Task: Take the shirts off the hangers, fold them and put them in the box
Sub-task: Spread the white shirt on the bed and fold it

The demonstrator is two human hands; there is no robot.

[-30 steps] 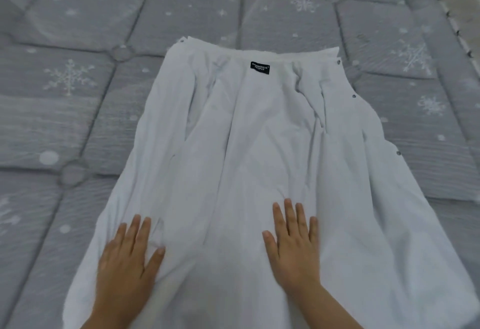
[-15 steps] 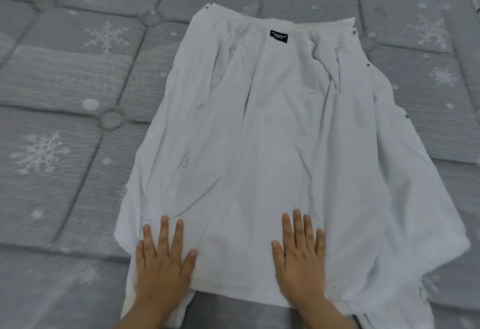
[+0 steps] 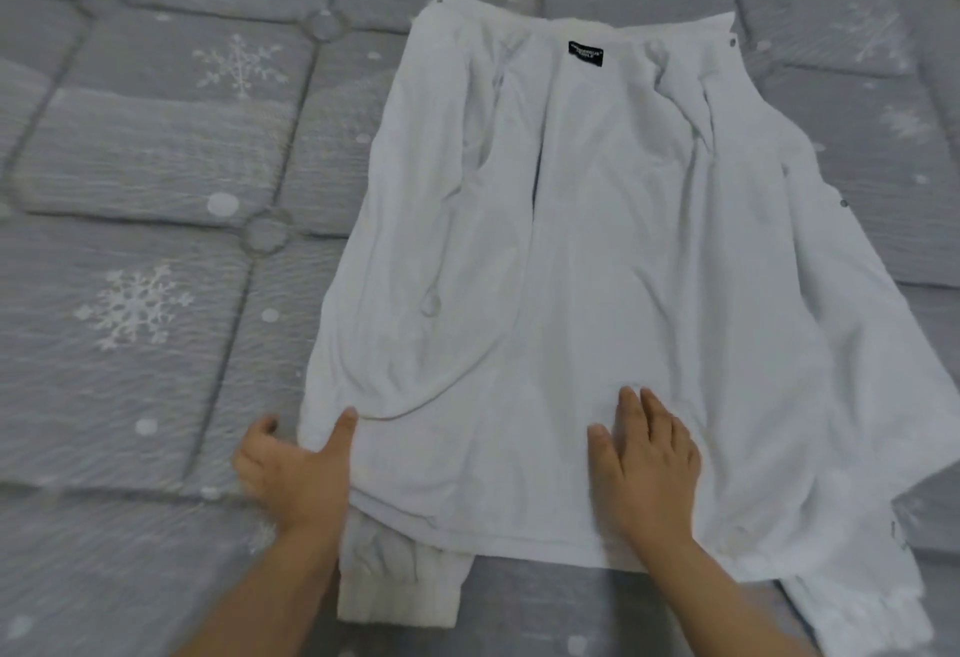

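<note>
One shirt point(image 3: 613, 251), seemingly open, on mattress point(image 3: 145, 178)

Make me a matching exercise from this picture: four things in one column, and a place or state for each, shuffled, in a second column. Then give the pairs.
Things
1. left hand
2. right hand
3. black label
4. sleeve cuff

Places or states
A. sticks out below the near hem of the white shirt
B. lies flat on the fabric, fingers straight
C. sits at the collar, far end
D. holds the shirt's left edge, thumb on top

Pairs: 1-D, 2-B, 3-C, 4-A
</note>
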